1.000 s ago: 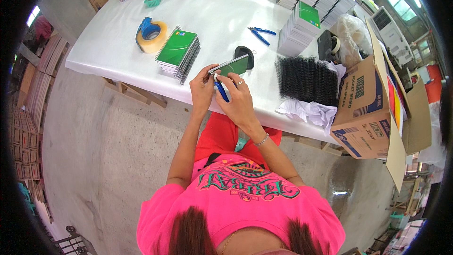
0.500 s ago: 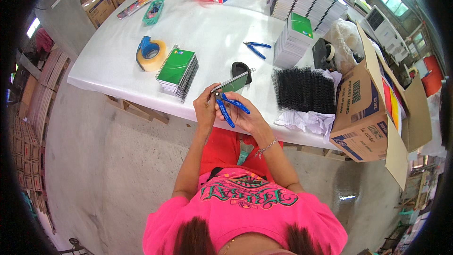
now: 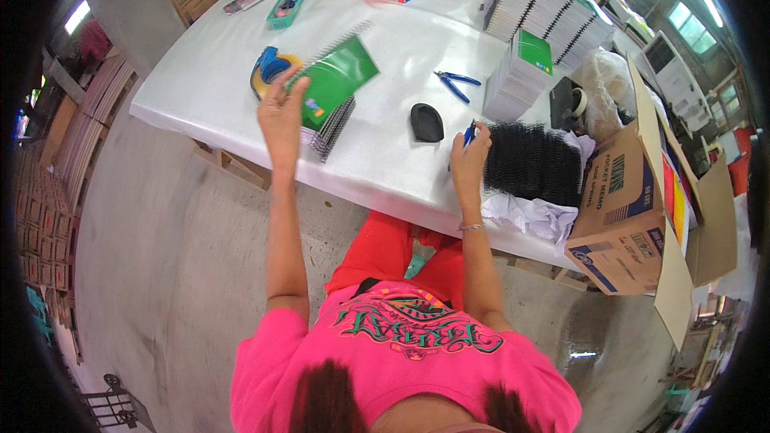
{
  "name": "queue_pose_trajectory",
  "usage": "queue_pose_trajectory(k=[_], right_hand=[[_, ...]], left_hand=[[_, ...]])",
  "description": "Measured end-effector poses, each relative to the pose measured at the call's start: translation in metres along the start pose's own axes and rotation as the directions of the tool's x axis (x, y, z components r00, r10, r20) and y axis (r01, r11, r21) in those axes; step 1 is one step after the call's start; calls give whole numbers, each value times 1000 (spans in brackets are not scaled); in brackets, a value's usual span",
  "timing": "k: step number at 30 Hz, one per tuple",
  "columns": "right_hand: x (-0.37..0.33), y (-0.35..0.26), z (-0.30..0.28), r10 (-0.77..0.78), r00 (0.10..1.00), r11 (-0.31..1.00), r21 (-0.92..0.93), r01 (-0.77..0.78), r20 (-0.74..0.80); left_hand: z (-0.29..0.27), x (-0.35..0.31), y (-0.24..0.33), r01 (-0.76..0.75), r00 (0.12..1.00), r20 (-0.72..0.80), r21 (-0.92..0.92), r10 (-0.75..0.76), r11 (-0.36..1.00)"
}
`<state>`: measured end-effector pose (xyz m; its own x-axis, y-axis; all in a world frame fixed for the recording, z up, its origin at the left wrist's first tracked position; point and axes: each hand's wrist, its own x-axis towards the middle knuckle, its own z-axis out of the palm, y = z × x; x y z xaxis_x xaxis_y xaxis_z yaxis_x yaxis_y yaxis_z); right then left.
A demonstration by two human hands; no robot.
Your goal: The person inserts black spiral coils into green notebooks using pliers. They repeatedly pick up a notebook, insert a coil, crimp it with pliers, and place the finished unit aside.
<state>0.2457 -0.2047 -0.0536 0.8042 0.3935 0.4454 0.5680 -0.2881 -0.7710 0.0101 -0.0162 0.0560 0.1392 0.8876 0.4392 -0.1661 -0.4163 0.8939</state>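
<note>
Holding a green notebook, the left hand has its thumb and fingers clamped on one edge, above the notebook stack near the front edge of the white table. The right hand, near the same edge, has its fingers closed around partly hidden blue pliers, beside black spiral coils. Between the hands lies a black dish; a cardboard box stands by the table's right front corner.
</note>
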Motion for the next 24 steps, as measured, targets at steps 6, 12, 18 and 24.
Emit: queue_pose_trajectory(k=[6, 12, 18, 24], right_hand=[[-15, 8, 21, -87, 996, 876, -477, 70, -13], [-23, 11, 19, -142, 990, 888, -441, 128, -1], [-22, 8, 16, -114, 993, 897, -431, 97, -14], [-23, 5, 19, -100, 995, 901, -425, 89, -4]], left_hand=[[-32, 24, -22, 145, 986, -75, -86, -152, 986], [-42, 14, -57, 35, 993, -116, 123, -21, 992], [-46, 12, -77, 68, 986, -162, 243, -28, 968], [-46, 13, -103, 201, 971, -145, 81, -188, 976]])
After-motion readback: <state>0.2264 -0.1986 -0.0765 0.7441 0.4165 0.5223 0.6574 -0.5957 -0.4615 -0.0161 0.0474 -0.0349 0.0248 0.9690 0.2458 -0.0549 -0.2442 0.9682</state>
